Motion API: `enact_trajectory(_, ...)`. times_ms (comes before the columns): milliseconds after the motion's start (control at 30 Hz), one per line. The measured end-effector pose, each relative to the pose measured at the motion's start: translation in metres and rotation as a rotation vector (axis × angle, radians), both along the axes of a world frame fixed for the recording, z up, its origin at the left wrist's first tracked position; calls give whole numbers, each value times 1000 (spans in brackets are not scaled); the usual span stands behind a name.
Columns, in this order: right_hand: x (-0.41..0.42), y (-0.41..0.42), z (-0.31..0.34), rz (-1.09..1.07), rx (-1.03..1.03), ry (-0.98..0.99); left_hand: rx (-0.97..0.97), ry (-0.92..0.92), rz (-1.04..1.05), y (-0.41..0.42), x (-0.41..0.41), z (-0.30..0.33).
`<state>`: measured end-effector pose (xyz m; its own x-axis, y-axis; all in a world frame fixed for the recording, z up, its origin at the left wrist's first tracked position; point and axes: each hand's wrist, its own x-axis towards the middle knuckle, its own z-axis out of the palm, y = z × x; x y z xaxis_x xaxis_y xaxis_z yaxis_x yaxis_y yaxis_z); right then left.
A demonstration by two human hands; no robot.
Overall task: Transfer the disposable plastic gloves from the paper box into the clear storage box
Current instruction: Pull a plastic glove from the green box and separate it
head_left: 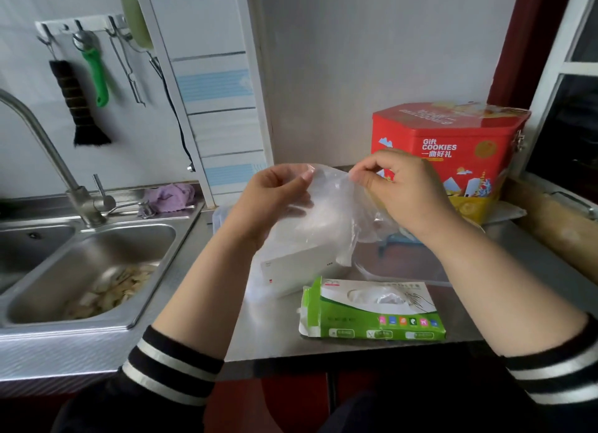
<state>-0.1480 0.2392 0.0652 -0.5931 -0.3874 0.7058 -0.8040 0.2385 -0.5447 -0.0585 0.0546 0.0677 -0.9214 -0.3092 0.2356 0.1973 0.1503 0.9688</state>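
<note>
Both hands are raised above the counter with a bunch of thin disposable gloves stretched between them: the left hand pinches the upper left edge of the plastic between thumb and fingers, and the right hand pinches the upper right edge with its fingers curled in. The step in hand looks like the carry itself, with this batch out of the green and white paper box, which lies on its side near the front edge of the counter with more plastic showing through its window. The clear storage box appears to sit beneath and behind the hands, but only a rounded corner and faint edges show, and I cannot tell whether it is open. Judging from this, the next move calls for lowering the limp sheets together into that box without letting them trail or catch, then returning to the paper box for the rest. A white carton stands directly under the hanging gloves and may crowd the drop. A red cookie tin stands behind the right hand; the sink, with scraps in its basin, lies well to the left, and a purple cloth rests beside the tap.
</note>
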Motion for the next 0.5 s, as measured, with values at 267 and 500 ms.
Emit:
enact_trajectory(267, 5, -64, -4, -92, 131, 348, -444, 1, 442, -46, -13, -3)
enact_trajectory(500, -7, -106, -17, 85, 1029, -228, -1074, -272, 553, -70, -14, -37)
